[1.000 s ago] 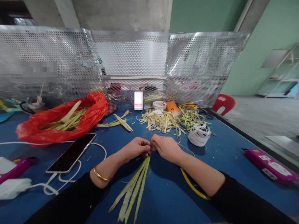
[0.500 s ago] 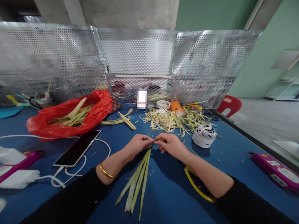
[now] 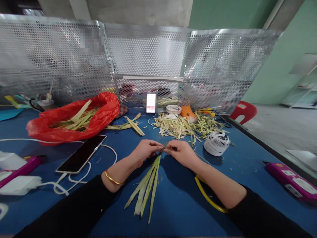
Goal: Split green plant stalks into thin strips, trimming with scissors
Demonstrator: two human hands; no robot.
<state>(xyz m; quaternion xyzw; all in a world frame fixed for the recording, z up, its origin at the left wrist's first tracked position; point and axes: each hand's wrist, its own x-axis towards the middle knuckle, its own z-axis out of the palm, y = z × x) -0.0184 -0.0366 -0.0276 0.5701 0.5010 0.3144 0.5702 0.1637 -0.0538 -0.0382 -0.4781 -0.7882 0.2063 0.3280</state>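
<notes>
A small bundle of pale green leaf strips [image 3: 148, 185] fans out toward me over the blue table. My left hand [image 3: 146, 152] pinches its narrow top end between thumb and fingers. Close against it, my right hand [image 3: 180, 153] is closed in a pinch at the same end, its fingertips almost touching the left ones. Exactly what the right fingertips grip, strip ends or something thin, is too small to make out. The strips' loose lower ends are spread apart.
A red plastic bag [image 3: 104, 105] of strips and a phone [image 3: 81, 154] on a white cable lie left. Beyond my hands is a heap of leaf scraps [image 3: 178, 127]. Rolled white strip [image 3: 216, 143], a yellow ring [image 3: 208, 196] and a purple power strip [image 3: 292, 180] lie right.
Both hands stay together at the bundle's top, with slight finger movement. The strips' lower ends have shifted a little away from me and right. The whole view has tilted slightly.
</notes>
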